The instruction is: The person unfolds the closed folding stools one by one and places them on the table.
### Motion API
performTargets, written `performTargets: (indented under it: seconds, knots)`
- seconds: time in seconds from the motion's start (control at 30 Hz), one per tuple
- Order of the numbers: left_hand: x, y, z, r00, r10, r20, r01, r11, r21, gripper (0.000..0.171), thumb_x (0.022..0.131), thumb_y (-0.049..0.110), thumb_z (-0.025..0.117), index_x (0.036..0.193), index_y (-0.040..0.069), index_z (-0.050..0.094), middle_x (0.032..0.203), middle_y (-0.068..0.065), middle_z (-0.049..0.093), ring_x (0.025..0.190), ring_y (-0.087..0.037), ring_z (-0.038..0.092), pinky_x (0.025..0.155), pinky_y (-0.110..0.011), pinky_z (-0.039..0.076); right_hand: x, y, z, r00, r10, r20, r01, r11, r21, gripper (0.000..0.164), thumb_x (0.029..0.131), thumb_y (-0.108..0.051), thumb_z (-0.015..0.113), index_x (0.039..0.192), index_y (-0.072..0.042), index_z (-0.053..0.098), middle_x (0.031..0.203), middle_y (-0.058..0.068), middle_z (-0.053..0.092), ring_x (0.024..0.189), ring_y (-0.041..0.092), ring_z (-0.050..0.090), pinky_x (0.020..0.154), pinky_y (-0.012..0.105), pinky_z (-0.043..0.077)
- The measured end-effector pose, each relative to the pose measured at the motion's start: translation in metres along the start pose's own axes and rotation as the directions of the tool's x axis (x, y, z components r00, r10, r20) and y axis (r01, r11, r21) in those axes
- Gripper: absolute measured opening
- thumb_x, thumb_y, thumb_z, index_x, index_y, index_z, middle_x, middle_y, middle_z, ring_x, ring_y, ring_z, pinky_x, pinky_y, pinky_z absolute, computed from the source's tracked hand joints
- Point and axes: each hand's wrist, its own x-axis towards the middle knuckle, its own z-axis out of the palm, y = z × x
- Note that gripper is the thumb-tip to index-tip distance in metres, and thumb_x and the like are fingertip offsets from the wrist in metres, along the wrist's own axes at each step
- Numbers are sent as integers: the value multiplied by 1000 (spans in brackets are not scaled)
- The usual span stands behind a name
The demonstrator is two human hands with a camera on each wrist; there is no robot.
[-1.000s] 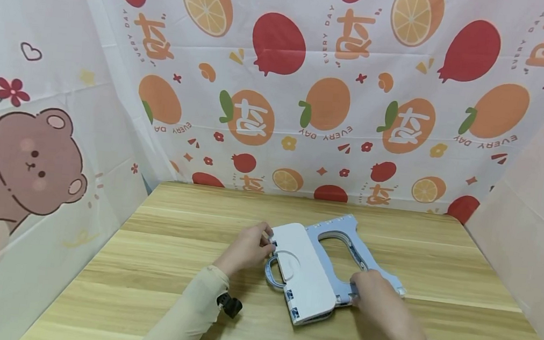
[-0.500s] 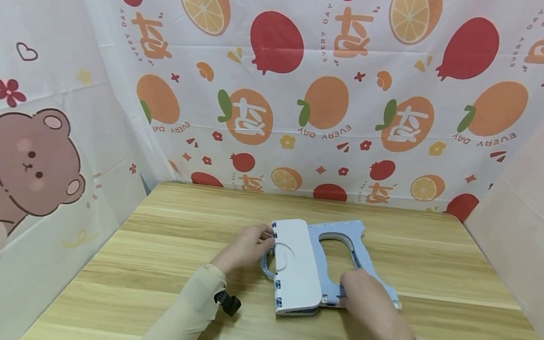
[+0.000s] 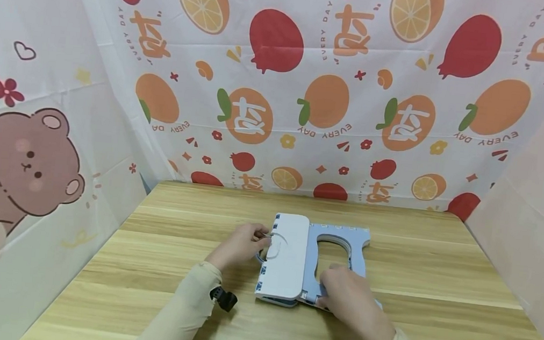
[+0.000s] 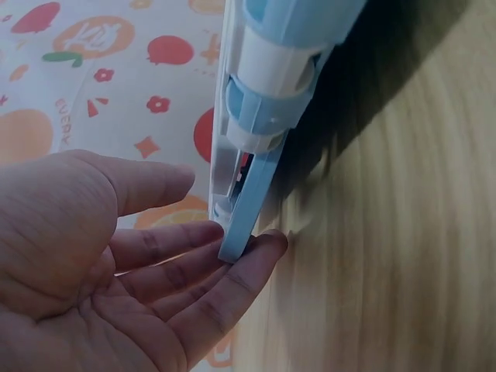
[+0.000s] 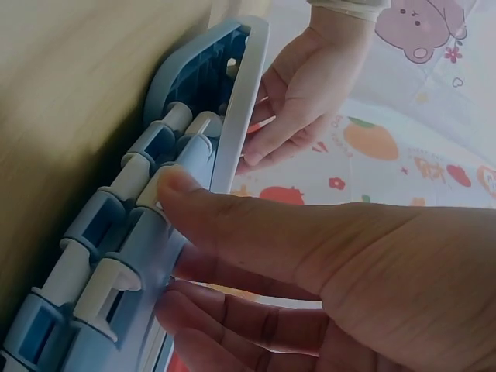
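A plastic folding stool (image 3: 287,268) lies on the table, its white top panel at the left and a pale blue leg frame (image 3: 312,249) with a large opening at the right. A looped handle (image 3: 260,256) juts from its left edge. My left hand (image 3: 240,247) is at that edge; in the left wrist view its extended fingers (image 4: 213,310) touch the end of a blue panel, the thumb held apart. My right hand (image 3: 350,301) pinches the near hinged edge. In the right wrist view the thumb (image 5: 186,194) presses the hinge barrels (image 5: 116,271), with fingers on the other side.
The wooden table (image 3: 168,301) extends around the stool. A fruit-printed cloth (image 3: 278,100) hangs behind its far edge. Another cloth with a bear print (image 3: 34,165) hangs at the left, and a pale one (image 3: 535,214) at the right.
The stool has turned counterclockwise and now lies squarer to the table, its near end shifted left. My right hand has moved left with it; my left hand has moved slightly left.
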Motion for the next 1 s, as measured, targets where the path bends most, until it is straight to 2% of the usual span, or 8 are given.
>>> performTargets:
  seconds: [0.13,0.23,0.37,0.47,0.57,0.73,1.0]
  knots:
    - [-1,-2,-5,999,-39,-18,39,999,22,38,105,20,70,135,-2,68,119,-14,74,106,-24,71,88,-40,63,4,-5,4,1000,-26,1,26,1000,-4,28,73,-20,99,73,-13,72,76,-2,56,67,14,47,57,33,44]
    - [-2,-3,-7,996,-79,-27,80,996,37,39,104,21,72,134,-4,68,113,-14,74,95,-21,69,79,-35,61,6,-7,7,999,-42,-1,42,999,-11,28,74,-22,99,78,-11,74,76,-1,57,67,14,47,55,34,44]
    - [-4,-3,-8,991,-137,-5,137,990,24,26,105,21,70,116,-2,72,94,-12,72,75,-19,65,61,-27,52,6,-6,9,999,-54,-5,54,998,-17,31,76,-26,98,81,-11,72,75,-1,56,66,14,46,52,33,39]
    - [-5,-4,-9,988,-157,14,157,988,13,23,107,22,68,102,0,72,85,-11,70,68,-19,66,55,-25,48,7,-5,10,998,-59,0,59,998,-21,34,75,-29,99,82,-11,71,74,-2,54,67,15,46,52,33,36]
    - [-5,-6,-9,987,-158,22,158,987,9,25,108,23,66,98,1,71,84,-10,71,68,-20,69,56,-26,50,8,-4,10,998,-67,6,67,998,-21,36,73,-30,100,83,-12,70,74,-3,53,68,15,46,53,32,35]
    - [-3,-10,-8,984,-171,51,171,985,2,26,109,25,63,97,1,67,87,-11,72,72,-19,73,64,-30,58,11,-1,10,996,-85,14,85,996,-12,38,73,-30,100,77,-16,65,69,-7,50,65,12,44,51,30,33]
    - [-2,-10,-8,972,-211,107,223,968,-117,28,109,28,63,107,0,60,98,-14,72,82,-21,74,74,-35,65,15,3,12,994,-111,23,112,993,-23,34,76,-32,98,77,-16,68,68,-8,49,63,9,40,51,26,30]
